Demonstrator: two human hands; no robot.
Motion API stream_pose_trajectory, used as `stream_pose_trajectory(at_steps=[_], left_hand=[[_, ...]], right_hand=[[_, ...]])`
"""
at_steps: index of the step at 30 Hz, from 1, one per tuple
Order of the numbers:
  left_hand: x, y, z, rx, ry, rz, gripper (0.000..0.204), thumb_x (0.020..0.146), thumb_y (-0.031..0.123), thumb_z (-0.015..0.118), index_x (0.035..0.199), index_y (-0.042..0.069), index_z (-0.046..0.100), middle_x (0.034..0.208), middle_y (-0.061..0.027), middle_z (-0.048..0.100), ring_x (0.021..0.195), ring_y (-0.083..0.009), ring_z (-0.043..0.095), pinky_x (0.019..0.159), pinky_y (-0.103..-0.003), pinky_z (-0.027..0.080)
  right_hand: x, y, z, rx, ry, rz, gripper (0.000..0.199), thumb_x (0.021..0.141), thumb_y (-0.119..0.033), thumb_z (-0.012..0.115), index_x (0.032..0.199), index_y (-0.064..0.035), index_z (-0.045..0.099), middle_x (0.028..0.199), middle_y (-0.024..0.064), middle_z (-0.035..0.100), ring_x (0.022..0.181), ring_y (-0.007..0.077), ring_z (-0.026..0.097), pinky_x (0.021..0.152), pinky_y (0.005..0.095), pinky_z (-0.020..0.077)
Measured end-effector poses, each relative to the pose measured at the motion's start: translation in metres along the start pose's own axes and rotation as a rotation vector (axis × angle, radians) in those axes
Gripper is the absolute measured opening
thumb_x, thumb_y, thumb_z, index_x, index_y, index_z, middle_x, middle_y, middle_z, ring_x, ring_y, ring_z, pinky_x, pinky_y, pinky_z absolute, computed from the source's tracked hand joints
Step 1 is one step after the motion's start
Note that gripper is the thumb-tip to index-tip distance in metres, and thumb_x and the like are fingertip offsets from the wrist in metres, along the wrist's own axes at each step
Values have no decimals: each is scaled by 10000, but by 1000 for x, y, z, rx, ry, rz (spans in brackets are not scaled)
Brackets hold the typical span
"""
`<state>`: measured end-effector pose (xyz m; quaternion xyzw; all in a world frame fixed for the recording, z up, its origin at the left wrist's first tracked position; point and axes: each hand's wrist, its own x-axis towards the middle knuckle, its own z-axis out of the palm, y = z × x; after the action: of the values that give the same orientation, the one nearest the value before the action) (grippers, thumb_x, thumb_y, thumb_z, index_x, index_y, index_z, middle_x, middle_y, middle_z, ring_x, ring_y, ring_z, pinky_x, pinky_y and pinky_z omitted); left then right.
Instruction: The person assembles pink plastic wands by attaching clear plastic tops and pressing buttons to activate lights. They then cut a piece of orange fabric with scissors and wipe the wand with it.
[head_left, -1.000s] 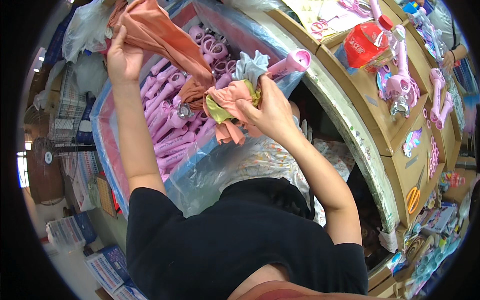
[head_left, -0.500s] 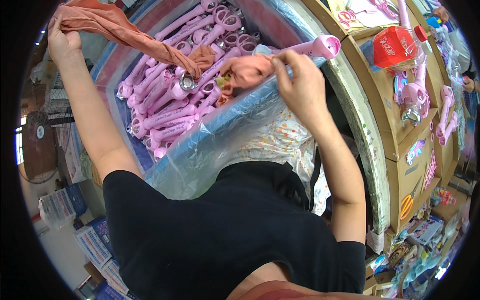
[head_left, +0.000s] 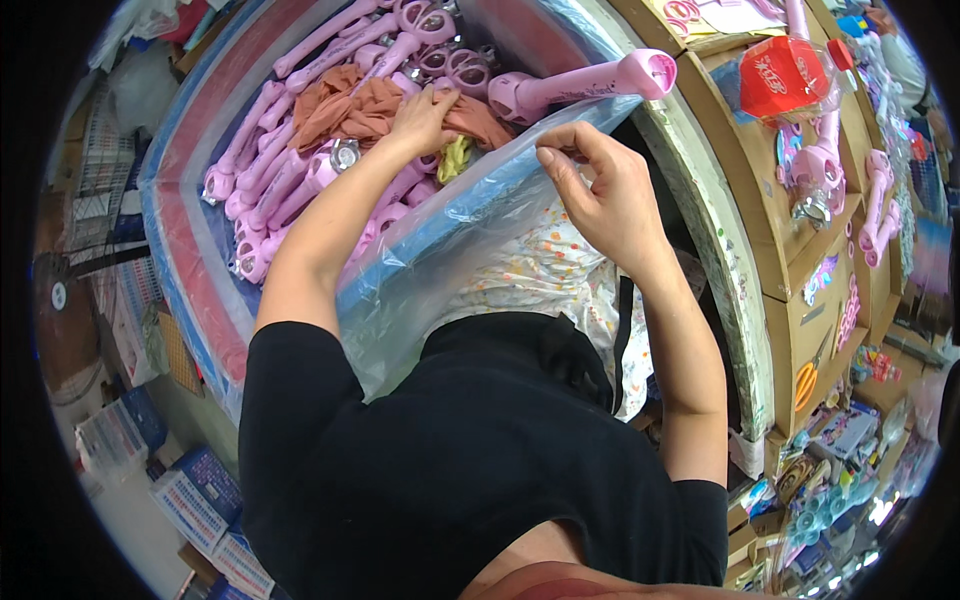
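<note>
Two hands: left (head_left: 420, 118) presses brown cloth (head_left: 350, 105), right (head_left: 600, 195) hovers curled.

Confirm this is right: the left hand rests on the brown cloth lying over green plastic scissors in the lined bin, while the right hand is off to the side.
Not quite: the scissors are pink, not green, as the head view shows. The left hand does rest on the brown cloth in the lined bin, with the right hand aside.

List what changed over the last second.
The left hand brought the brown cloth down from overhead onto the pink scissors in the bin. The right hand let go of its cloth bundle and withdrew to the plastic liner's edge. The bin stayed put.
</note>
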<state>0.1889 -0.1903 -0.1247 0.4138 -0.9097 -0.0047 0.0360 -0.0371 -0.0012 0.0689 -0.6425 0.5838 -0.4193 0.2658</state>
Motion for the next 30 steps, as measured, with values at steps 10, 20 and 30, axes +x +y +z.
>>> stream_pose_trajectory(at_steps=[10,20,30], left_hand=[[49,-113,-120,-1838,369,-194,234,995,260,452,942,96,611,913,-6,665,859,-114,630,784,-304,511],[11,-48,-287,-2166,352,74,455,930,284,554,1282,1,498,1221,-128,596,1107,-229,570,962,-364,437],[6,26,-307,-1215,-191,168,1009,549,263,869,1415,24,408,1306,-111,548,1193,-176,536,1024,-311,414]], right_hand=[[-1,-6,-9,105,33,85,126,868,-85,633,961,-1,641,861,158,680,826,288,689,738,345,529],[36,-24,-8,321,1,-32,470,884,-124,686,1288,16,492,1088,138,645,963,145,628,844,286,503],[60,-35,-69,422,299,-87,167,927,-109,528,1001,-40,662,771,47,659,711,91,604,670,239,486]])
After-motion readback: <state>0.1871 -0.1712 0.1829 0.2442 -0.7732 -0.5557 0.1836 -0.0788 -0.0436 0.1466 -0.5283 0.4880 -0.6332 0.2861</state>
